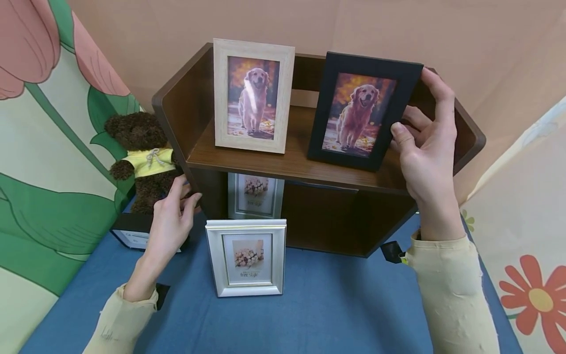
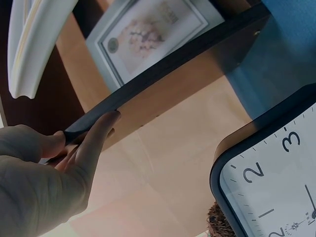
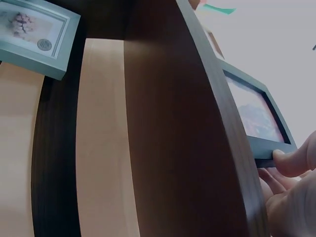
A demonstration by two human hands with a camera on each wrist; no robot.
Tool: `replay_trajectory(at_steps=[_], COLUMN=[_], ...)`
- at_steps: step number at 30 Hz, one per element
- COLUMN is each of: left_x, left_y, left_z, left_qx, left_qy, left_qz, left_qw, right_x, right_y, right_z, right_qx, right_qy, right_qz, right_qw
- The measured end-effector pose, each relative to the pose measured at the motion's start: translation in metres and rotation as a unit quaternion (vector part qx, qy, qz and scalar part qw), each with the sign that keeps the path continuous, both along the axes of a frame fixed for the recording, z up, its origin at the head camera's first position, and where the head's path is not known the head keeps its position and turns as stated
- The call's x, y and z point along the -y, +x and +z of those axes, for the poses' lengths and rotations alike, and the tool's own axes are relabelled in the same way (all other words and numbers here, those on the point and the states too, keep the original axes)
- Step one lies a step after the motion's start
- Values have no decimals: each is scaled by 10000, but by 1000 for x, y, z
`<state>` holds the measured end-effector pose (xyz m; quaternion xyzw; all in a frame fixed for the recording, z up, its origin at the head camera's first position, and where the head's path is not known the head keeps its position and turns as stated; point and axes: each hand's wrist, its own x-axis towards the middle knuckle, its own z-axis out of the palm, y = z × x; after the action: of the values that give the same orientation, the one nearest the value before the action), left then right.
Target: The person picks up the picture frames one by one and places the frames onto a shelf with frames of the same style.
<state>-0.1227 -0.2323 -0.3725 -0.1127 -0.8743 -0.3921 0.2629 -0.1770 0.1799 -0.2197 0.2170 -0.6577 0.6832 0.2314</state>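
Observation:
My right hand (image 1: 431, 142) grips the right edge of a black photo frame (image 1: 320, 132) with a dog picture, thumb in front and fingers behind. In the right wrist view the thumb (image 3: 291, 160) presses on that frame's border. The black frame stands tilted on the upper board of a dark brown shelf (image 1: 300, 169). Left of it, apart, stands a cream photo frame (image 1: 221, 98) with the same picture. My left hand (image 1: 170, 219) holds the shelf's left side panel; in the left wrist view its thumb and fingers (image 2: 98, 133) pinch the panel's edge.
A silver photo frame (image 1: 245, 291) stands on the blue cloth (image 1: 318, 305) before the shelf. Another silver frame (image 1: 233, 196) is inside the lower compartment. At the left, a brown teddy bear (image 1: 152, 157) in a yellow shirt sits on a dark-rimmed clock (image 1: 132, 223).

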Motion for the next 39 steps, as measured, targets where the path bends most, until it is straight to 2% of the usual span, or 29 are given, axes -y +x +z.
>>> replay_trajectory(at_steps=[6, 20, 29, 35, 39], left_x=[0, -1, 1, 0, -1], left_y=[-1, -2, 0, 0, -1], left_z=[-2, -2, -4, -4, -4], left_qx=[-44, 13, -92, -94, -101], left_qy=[-26, 51, 5, 54, 25], left_qz=[-18, -37, 23, 0, -23], left_qw=[10000, 10000, 10000, 9999, 9999], right_x=[-1, 0, -1, -1, 0], right_y=[-3, -4, -6, -4, 3], right_z=[-3, -8, -11, -12, -14], right_qx=[208, 445, 636, 640, 539], right_qy=[-34, 211, 128, 394, 249], right_qz=[31, -281, -44, -469, -648], right_qw=[9998, 9984, 9979, 9961, 9961])
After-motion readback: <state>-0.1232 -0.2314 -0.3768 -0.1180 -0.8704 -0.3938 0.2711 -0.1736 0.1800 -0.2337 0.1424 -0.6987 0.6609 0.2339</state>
